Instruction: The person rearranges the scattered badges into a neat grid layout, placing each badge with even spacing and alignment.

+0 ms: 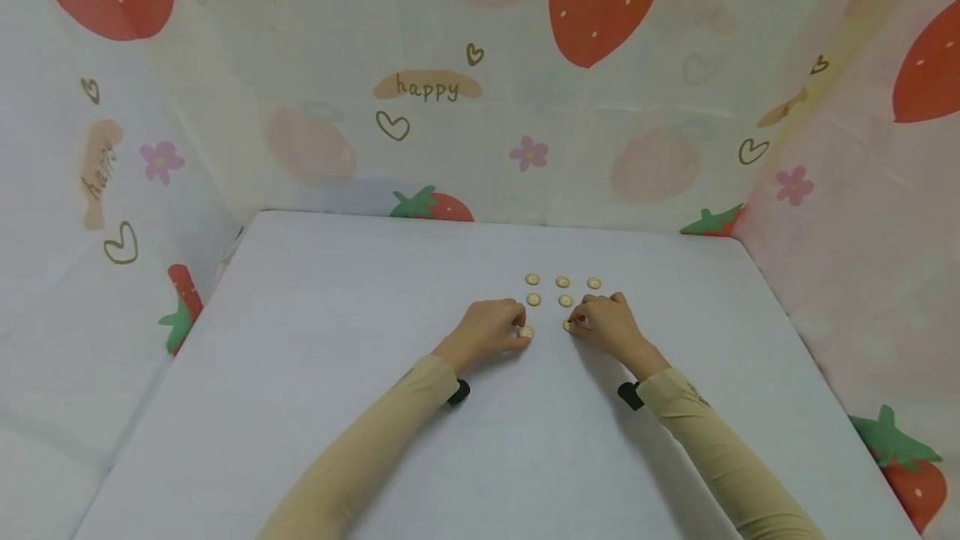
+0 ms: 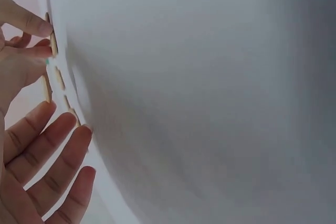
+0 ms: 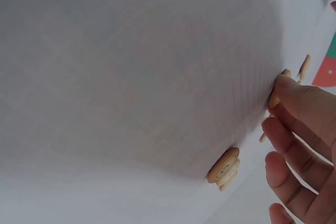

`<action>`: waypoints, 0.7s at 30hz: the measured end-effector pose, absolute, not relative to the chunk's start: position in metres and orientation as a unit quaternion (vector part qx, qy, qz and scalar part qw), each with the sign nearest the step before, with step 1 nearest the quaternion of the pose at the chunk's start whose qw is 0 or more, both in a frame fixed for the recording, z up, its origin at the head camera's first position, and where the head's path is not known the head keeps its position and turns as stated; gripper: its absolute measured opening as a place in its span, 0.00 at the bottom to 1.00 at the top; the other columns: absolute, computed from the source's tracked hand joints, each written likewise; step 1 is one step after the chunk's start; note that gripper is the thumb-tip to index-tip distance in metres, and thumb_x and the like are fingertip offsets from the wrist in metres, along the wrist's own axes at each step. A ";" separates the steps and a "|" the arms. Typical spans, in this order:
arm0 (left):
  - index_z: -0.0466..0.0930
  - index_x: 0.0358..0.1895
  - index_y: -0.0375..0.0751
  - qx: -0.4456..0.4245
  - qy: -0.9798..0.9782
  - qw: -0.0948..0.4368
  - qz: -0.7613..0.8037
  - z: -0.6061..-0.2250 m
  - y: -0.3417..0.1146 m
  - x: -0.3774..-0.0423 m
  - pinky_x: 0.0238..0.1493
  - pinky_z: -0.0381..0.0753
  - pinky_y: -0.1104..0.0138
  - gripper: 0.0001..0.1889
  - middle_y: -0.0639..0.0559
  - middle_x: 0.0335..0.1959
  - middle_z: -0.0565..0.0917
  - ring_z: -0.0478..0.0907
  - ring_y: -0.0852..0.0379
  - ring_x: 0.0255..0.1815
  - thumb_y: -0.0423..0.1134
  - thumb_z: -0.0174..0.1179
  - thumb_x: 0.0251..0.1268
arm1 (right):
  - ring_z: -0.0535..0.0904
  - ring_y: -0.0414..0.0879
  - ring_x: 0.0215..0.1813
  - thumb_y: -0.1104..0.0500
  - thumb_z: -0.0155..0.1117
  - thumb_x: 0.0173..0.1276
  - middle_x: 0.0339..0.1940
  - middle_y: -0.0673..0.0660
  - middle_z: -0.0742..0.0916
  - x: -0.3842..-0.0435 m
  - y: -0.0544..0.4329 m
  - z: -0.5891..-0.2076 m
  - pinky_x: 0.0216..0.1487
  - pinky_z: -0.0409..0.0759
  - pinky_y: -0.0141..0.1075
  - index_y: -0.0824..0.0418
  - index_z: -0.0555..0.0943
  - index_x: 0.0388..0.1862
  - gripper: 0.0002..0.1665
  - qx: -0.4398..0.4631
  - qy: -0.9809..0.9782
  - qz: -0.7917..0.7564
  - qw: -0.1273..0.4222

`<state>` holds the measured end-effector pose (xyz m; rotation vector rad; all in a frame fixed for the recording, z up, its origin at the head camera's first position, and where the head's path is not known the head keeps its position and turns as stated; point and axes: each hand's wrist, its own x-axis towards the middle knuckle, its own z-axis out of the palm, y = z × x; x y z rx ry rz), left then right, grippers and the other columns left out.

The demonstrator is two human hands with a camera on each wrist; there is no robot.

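Note:
Small round tan discs with pale, marked centres lie on the white table. My left hand (image 1: 491, 327) pinches one disc (image 1: 527, 332) at its edge with thumb and index finger. To its right, my right hand (image 1: 606, 325) pinches another disc (image 1: 567, 326) at the tabletop. The left wrist view shows the left hand's other fingers (image 2: 55, 177) spread apart. In the right wrist view, the thumb (image 3: 302, 100) covers part of the held disc (image 3: 275, 97). A nearer disc (image 3: 224, 167) with face-like marks lies beside the fingers.
Beyond my hands, three discs form a back row, with a disc (image 1: 532, 279) at its left end. In front of them lie two more, one disc (image 1: 533, 299) nearer my left hand. A strawberry-print cloth (image 1: 337, 48) surrounds the white table (image 1: 315, 298) at the back and sides.

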<state>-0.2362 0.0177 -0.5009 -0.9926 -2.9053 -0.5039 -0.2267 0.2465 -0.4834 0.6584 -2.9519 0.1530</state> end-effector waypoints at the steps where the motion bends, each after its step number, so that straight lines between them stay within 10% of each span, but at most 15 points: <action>1: 0.78 0.31 0.50 -0.317 -0.934 0.018 -0.162 -0.501 0.019 -0.238 0.30 0.71 0.70 0.11 0.61 0.30 0.78 0.71 0.64 0.27 0.52 0.60 0.57 | 0.77 0.42 0.31 0.53 0.69 0.56 0.28 0.48 0.83 -0.227 0.246 -0.483 0.44 0.66 0.47 0.54 0.86 0.33 0.08 0.215 -0.974 0.051 0.055; 21: 0.79 0.30 0.48 -0.290 -0.942 0.027 -0.165 -0.504 0.040 -0.254 0.26 0.68 0.68 0.09 0.58 0.25 0.77 0.69 0.61 0.23 0.49 0.62 0.55 | 0.74 0.41 0.26 0.53 0.69 0.56 0.27 0.49 0.81 -0.231 0.247 -0.485 0.40 0.64 0.44 0.54 0.87 0.33 0.08 0.210 -0.975 0.045 0.055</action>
